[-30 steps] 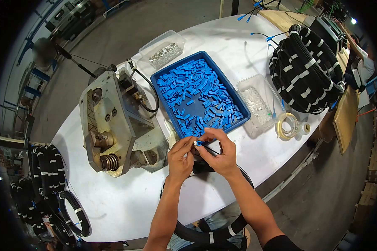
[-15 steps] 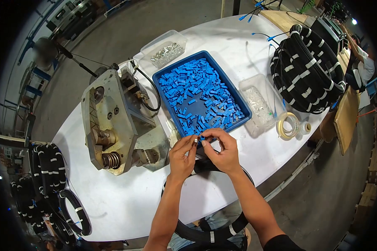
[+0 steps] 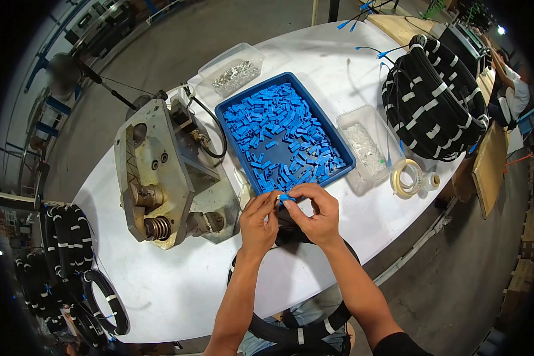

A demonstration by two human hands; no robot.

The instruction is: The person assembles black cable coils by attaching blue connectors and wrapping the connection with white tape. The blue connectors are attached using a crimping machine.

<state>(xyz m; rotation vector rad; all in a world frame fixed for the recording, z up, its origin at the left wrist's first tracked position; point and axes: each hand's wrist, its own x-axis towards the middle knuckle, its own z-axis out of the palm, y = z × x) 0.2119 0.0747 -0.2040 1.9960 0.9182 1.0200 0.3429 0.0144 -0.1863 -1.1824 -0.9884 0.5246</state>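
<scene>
Just in front of the tray's near edge, my right hand [image 3: 315,218] pinches a small blue connector housing [image 3: 286,198] between thumb and fingertips. My left hand [image 3: 257,224] is closed beside it, holding a small pale connector end that meets the housing; the fingers mostly hide it. Below both hands lies a coil of black cable [image 3: 301,336], bound with white tape, partly over my lap. Many loose blue housings [image 3: 273,113] fill the blue tray [image 3: 324,118] right ahead of my hands.
A metal press-like machine [image 3: 184,190] stands on the left. Clear tubs hold small metal parts [image 3: 234,77] and clear plastic pieces [image 3: 365,148]. Tape rolls [image 3: 406,180] sit at the right, below a large stack of cable coils [image 3: 436,98]. A person [image 3: 513,92] is at the far right.
The blue housing has moved left, toward the connector end in my left hand, and now meets it. It shows more of its length. My arms have barely moved.
</scene>
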